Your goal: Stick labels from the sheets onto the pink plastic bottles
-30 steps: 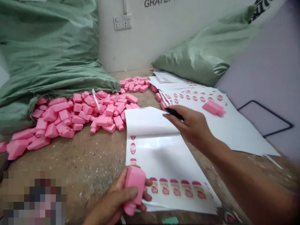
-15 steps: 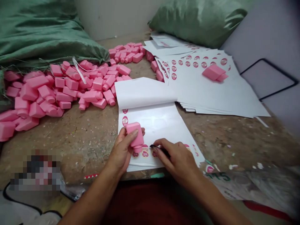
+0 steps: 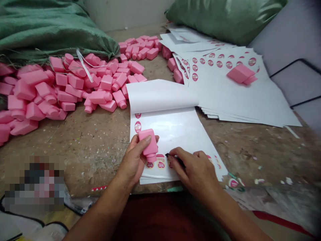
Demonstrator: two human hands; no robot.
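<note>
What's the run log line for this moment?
left hand: holds pink bottle | right hand: holds black tool over label sheet

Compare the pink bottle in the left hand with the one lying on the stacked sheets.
The held bottle is in the grip of the left hand; the lying bottle rests untouched on the stacked sheets. The held bottle's neck points towards the person, while the lying bottle's narrower end points right. Both are pink, with no sticker visible.
</note>
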